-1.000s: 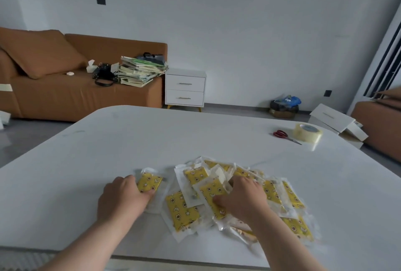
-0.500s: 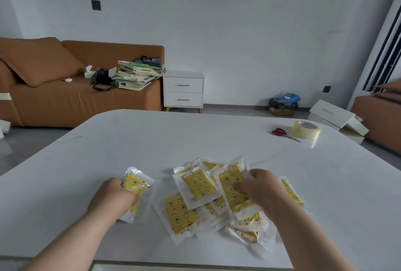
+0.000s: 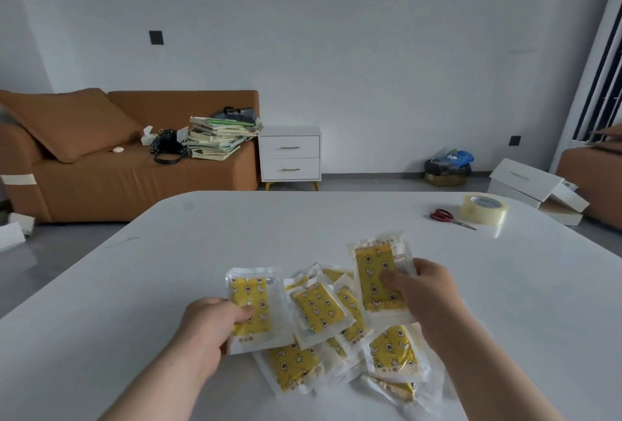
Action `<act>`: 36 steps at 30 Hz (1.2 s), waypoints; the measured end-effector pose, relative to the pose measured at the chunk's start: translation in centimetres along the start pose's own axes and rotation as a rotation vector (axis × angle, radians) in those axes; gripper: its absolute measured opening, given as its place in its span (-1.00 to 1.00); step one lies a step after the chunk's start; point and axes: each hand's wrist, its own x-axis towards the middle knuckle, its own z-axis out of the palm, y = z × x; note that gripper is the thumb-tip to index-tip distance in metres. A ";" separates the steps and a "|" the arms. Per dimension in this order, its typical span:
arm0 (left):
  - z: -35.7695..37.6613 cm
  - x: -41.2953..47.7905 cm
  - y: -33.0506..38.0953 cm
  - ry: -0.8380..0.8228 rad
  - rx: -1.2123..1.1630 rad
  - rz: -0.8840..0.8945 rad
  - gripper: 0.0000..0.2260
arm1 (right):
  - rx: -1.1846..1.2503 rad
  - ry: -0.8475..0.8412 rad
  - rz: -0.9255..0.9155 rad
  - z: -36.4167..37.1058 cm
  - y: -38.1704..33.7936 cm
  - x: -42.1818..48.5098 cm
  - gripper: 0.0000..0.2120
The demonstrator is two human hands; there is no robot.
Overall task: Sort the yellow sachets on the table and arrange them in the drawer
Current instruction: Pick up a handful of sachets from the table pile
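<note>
Several yellow sachets in clear wrappers lie in a loose pile [image 3: 323, 333] on the white table [image 3: 134, 286] near its front edge. My left hand [image 3: 212, 323] grips one yellow sachet [image 3: 250, 299] by its lower left part and holds it upright, lifted off the table. My right hand [image 3: 427, 299] pinches another yellow sachet [image 3: 373, 272], perhaps with a second behind it, raised above the right side of the pile. A white two-drawer nightstand [image 3: 290, 158] stands against the far wall, both drawers closed.
Red-handled scissors [image 3: 447, 217] and a roll of clear tape [image 3: 484, 209] lie at the table's far right. Beyond are a brown sofa [image 3: 101, 164] with a stack of books [image 3: 218, 137], and white boxes [image 3: 535, 190] on the floor to the right.
Both hands have lifted their sachets off the table and turned them upright. The right hand rose and moved right; the left sachet swung up toward the pile.
</note>
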 end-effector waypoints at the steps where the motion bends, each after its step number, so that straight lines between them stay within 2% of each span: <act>1: 0.7 -0.3 0.0 -0.022 0.002 0.006 -0.88 | 0.021 0.007 -0.008 0.0 -0.2 -0.1 -0.88; 5: 4.0 -1.4 -0.3 -0.076 0.026 0.027 -0.91 | 0.092 0.040 -0.035 -0.3 -0.8 -0.1 -0.89; 11: 6.5 -1.7 -1.1 0.051 0.200 0.081 -0.86 | 0.097 0.052 -0.066 -1.6 -1.0 -0.4 -0.88; 15: 7.1 -1.5 -1.2 0.076 0.285 0.132 -0.89 | 0.085 0.064 -0.069 -2.4 -0.5 -0.2 -0.88; 20: 7.5 -1.0 -1.3 0.117 0.248 0.085 -0.89 | 0.091 0.067 -0.055 -2.5 0.0 -0.1 -0.87; 24: 7.6 -0.7 -1.1 0.152 0.203 0.010 -0.76 | 0.100 0.055 -0.055 -2.4 0.1 -0.1 -0.87; 31: 7.8 -0.7 -0.5 0.124 0.085 -0.089 -0.89 | 0.103 0.046 -0.059 -2.7 0.1 -0.2 -0.88; 36: 7.7 -1.2 0.6 0.087 0.005 -0.042 -0.94 | 0.108 0.060 -0.049 -3.0 0.1 0.1 -0.89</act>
